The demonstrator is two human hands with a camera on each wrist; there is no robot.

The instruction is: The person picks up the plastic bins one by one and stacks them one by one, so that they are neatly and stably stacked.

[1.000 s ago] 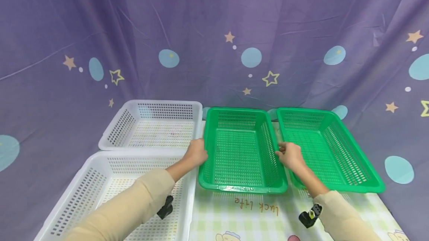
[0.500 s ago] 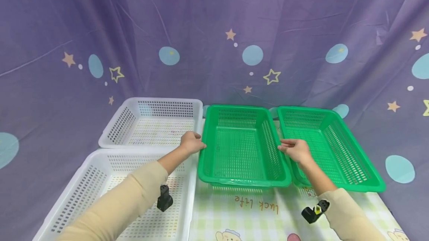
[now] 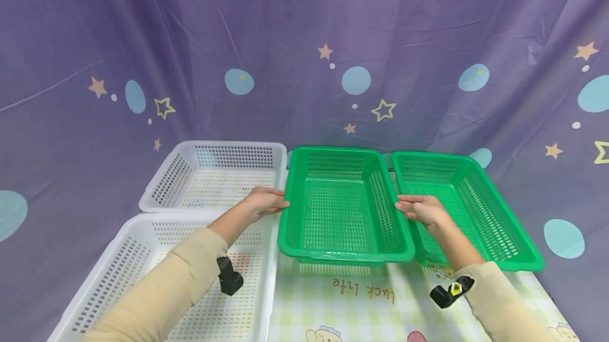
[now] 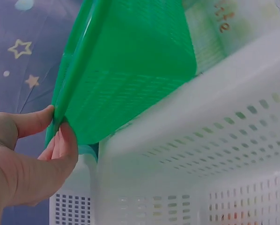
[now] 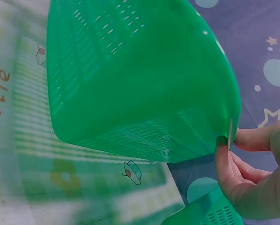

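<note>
The middle green plastic basket (image 3: 346, 256), rectangular with slotted walls, is between my two hands in the head view. My left hand (image 3: 261, 203) pinches its left rim, with thumb and fingers on either side of the lip in the left wrist view (image 4: 41, 154). On the opposite side, my right hand (image 3: 425, 211) pinches the right rim, its thumb and fingertips meeting there in the right wrist view. The basket's shadow falls on the tablecloth (image 5: 18, 117) beneath it, and its front stands above the cloth.
A second green basket (image 3: 504, 266) stands close on the right. Two white slotted baskets, a rear one (image 3: 228, 146) and a front one (image 3: 273, 284), stand to the left. A purple curtain (image 3: 304, 40) with stars hangs behind. Black wrist mounts (image 3: 230, 277) sit on both sleeves.
The middle green basket's front has risen and come slightly larger in view. My left hand has shifted a little left and up with its rim; the right hand has moved slightly right.
</note>
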